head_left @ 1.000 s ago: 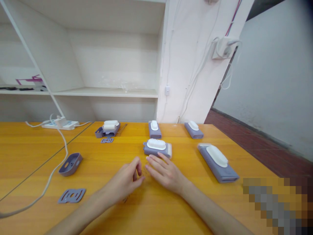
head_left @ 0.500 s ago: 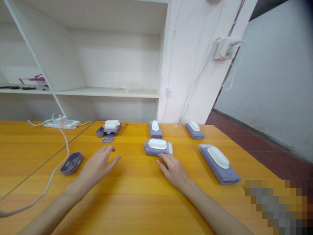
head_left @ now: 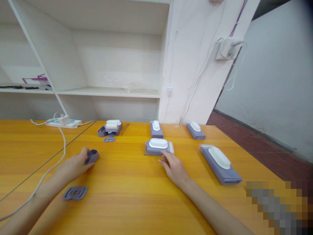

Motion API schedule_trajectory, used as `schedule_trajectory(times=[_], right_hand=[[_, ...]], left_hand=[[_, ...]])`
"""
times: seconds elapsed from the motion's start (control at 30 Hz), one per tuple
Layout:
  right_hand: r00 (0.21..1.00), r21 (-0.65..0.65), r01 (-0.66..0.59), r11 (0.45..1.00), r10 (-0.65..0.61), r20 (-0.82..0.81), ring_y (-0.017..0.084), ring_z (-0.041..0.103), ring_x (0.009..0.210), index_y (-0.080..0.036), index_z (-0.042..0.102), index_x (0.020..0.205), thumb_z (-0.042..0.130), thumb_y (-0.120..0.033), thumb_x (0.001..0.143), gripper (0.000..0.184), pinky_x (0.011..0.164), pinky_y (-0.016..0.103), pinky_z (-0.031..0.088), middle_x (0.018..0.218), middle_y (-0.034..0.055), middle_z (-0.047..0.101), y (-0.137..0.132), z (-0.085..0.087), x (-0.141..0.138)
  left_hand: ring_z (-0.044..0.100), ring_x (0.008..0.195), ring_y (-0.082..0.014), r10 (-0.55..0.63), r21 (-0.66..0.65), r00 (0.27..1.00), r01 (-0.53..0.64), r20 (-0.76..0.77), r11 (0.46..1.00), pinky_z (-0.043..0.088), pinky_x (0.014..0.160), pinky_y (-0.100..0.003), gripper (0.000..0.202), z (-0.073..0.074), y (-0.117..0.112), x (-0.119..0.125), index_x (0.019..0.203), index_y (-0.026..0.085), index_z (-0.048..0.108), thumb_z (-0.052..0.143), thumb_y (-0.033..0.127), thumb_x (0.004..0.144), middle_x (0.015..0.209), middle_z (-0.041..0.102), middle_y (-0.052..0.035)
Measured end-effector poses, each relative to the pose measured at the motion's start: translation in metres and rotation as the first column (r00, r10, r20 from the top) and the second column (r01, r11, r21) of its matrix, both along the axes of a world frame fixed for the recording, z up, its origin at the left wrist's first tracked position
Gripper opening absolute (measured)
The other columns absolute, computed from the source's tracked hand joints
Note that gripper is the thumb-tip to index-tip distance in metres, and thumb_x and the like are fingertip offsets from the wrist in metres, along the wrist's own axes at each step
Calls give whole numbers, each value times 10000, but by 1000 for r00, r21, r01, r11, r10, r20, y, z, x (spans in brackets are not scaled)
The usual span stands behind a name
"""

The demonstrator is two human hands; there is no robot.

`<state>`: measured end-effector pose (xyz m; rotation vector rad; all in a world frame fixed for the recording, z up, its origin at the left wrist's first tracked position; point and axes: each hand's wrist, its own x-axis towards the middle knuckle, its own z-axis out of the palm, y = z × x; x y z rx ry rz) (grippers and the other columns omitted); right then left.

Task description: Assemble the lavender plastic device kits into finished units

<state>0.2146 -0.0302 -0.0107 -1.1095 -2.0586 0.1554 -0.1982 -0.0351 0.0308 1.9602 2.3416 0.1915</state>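
Note:
My left hand (head_left: pixel 74 165) is closed round a purple plastic shell (head_left: pixel 92 156) and grips it just above the yellow table (head_left: pixel 137 195). A flat purple plate with cut-outs (head_left: pixel 74 193) lies in front of that hand. My right hand (head_left: pixel 174 168) rests on the table, its fingertips touching a thin metal comb strip (head_left: pixel 154 154) at the front of a purple brush unit with a white bristle pad (head_left: pixel 158 146). The fingers are held together, pressing or pinching the strip.
Three more purple units with white pads lie at the back (head_left: pixel 156 129), back right (head_left: pixel 195 130) and right (head_left: pixel 220 164). A partly built unit (head_left: pixel 111 127) and a small purple plate (head_left: pixel 109 139) sit at the back left. A white power strip (head_left: pixel 64 122) and its cable (head_left: pixel 46 171) cross the left side.
My left hand swung out to the left and took hold of the purple shell, which has moved right. My right hand moved forward to the comb strip by the brush unit.

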Motion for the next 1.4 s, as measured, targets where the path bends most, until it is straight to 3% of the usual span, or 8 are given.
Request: schedule_trajectory(times=[0.13, 0.33, 0.63, 0.9, 1.1, 1.23, 1.33, 1.4], right_hand=[[999, -25, -21, 999, 20, -37, 206, 585, 911, -208, 523, 1064, 469, -189, 865, 207, 815, 356, 486, 987, 75, 617, 0, 0, -1], [999, -74, 6, 997, -10, -47, 200, 588, 872, -204, 513, 1011, 472, -176, 853, 166, 790, 337, 480, 960, 69, 614, -1, 0, -1], [999, -81, 13, 997, -17, -45, 194, 591, 841, -205, 529, 979, 474, -201, 857, 134, 745, 315, 485, 932, 66, 624, -2, 4, -2], [1000, -98, 13, 995, -15, -26, 193, 584, 832, -206, 520, 969, 470, -215, 866, 115, 746, 309, 477, 919, 62, 616, -3, 4, -1], [1000, -113, 10, 994, -12, -20, 193, 583, 832, -207, 516, 979, 463, -229, 873, 121, 749, 316, 477, 915, 59, 615, -3, 4, -1], [1000, -117, 16, 993, -19, -23, 193, 586, 843, -205, 517, 985, 466, -230, 873, 125, 759, 318, 478, 927, 61, 618, -4, 5, -1], [1000, -120, 16, 993, -19, -24, 196, 586, 876, -204, 518, 990, 465, -231, 874, 131, 770, 317, 477, 958, 66, 620, -4, 5, -2], [999, -120, 16, 993, -19, -25, 198, 585, 891, -202, 518, 996, 463, -232, 875, 136, 776, 316, 474, 968, 68, 620, -3, 4, -2]], left_hand=[[613, 840, -247, -221, -50, 959, 234, 178, 971, 424, 702, -305, 525, 9, 2, 53, 1091, 187, 408, 600, 401, 651, 942, 628, -86], [589, 931, -217, -490, 46, 843, 492, 222, 869, 420, 777, -291, 380, 8, -1, 124, 1034, 244, 505, 621, 293, 676, 1007, 624, -52], [553, 1041, -217, -607, 172, 755, 583, 246, 794, 422, 890, -335, 439, -3, 2, 151, 1147, 262, 497, 609, 331, 729, 1149, 594, -51], [554, 1053, -220, -544, 162, 808, 520, 225, 839, 416, 911, -342, 419, -5, 0, 121, 1164, 267, 499, 561, 373, 763, 1169, 589, -53], [540, 1081, -229, -431, 111, 881, 416, 196, 902, 396, 936, -336, 465, -9, 8, 63, 1198, 252, 484, 528, 413, 763, 1199, 570, -56], [523, 1092, -276, -309, 124, 949, 300, 62, 946, 388, 936, -370, 537, -10, 9, 21, 1208, 190, 473, 508, 455, 742, 1186, 550, -116], [515, 1077, -320, -191, 170, 981, 194, -33, 966, 388, 920, -404, 675, -5, 2, -5, 1232, 144, 434, 534, 523, 683, 1148, 532, -161], [541, 1023, -308, -163, 128, 986, 159, 20, 979, 411, 885, -381, 633, -1, -9, -18, 1163, 153, 489, 557, 536, 664, 1094, 557, -152]])
